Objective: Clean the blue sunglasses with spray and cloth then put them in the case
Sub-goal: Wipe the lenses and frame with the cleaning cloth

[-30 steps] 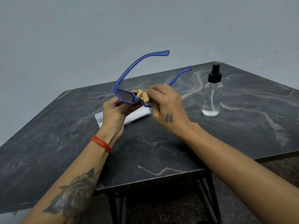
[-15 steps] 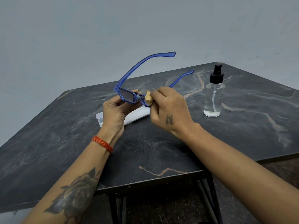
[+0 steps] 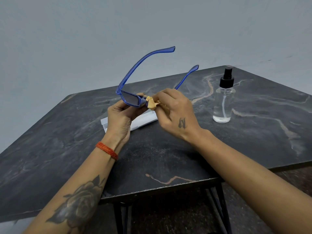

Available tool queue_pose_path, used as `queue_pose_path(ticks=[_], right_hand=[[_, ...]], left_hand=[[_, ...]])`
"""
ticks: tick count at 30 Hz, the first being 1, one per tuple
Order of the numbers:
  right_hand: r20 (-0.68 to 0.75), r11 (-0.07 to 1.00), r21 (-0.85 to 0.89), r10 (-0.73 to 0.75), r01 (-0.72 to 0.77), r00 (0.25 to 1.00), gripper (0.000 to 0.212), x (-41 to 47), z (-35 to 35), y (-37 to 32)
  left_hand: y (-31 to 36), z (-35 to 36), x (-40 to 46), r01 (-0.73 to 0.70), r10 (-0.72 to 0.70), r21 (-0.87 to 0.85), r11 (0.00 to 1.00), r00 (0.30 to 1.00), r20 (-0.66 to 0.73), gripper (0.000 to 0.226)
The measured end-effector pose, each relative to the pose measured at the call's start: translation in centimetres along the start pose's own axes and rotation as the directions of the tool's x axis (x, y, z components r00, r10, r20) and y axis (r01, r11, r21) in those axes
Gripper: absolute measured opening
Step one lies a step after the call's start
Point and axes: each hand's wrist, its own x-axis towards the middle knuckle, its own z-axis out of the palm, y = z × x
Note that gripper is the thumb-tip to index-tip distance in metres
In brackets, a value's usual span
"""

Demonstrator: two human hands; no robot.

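Head view: glasses held up over the tabletop

Both hands are above the middle of the dark tabletop (image 3: 168, 157). The left hand (image 3: 120, 119) grips the blue sunglasses (image 3: 130, 98) by one lens. The right hand (image 3: 175, 114) pinches a tan cloth (image 3: 152, 103) against the other lens. A white case (image 3: 143, 121) lies flat under the hands. A spray bottle (image 3: 223, 102) stands to the right, well apart, with bare room toward the near edge.

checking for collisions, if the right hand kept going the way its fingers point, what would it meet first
The right hand points left with the cloth, so likely the blue sunglasses bridge, then the left hand holding them. Depth is unclear.
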Motion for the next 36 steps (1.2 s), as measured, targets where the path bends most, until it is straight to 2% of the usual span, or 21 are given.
queue_pose_path(ticks=[3, 9, 19, 24, 31, 36], right_hand=[[-0.011, 0.999, -0.042, -0.013, 0.013, 1.000, 0.015, -0.16, -0.20, -0.06], [-0.010, 0.970, -0.237, -0.058, 0.054, 0.998, 0.012, -0.16, -0.21, 0.12], [0.012, 0.991, -0.101, -0.084, 0.085, 0.996, 0.027, 0.04, 0.06, 0.44], [-0.012, 0.999, -0.046, -0.029, 0.029, 1.000, 0.022, 0.20, 0.04, 0.32], [0.012, 0.992, -0.102, -0.069, 0.070, 0.998, 0.022, 0.05, 0.01, 0.01], [0.027, 0.966, -0.244, -0.087, 0.091, 0.996, 0.026, -0.05, 0.07, -0.16]], left_hand=[[0.06, -0.08, 0.07, 0.002, -0.002, -0.018, 1.000, 1.000, -0.010, 0.011], [0.20, -0.08, 0.25, -0.005, 0.005, -0.032, 0.999, 1.000, 0.001, 0.013], [-0.18, -0.24, 0.19, -0.009, 0.009, -0.010, 1.000, 0.999, 0.034, 0.014], [-0.21, -0.41, 0.25, -0.007, 0.007, -0.002, 1.000, 1.000, 0.023, 0.014], [-0.34, -0.68, 0.28, -0.008, 0.007, 0.027, 1.000, 0.999, 0.048, 0.014], [-0.32, -0.56, 0.27, -0.013, 0.012, 0.018, 1.000, 0.999, 0.044, 0.013]])
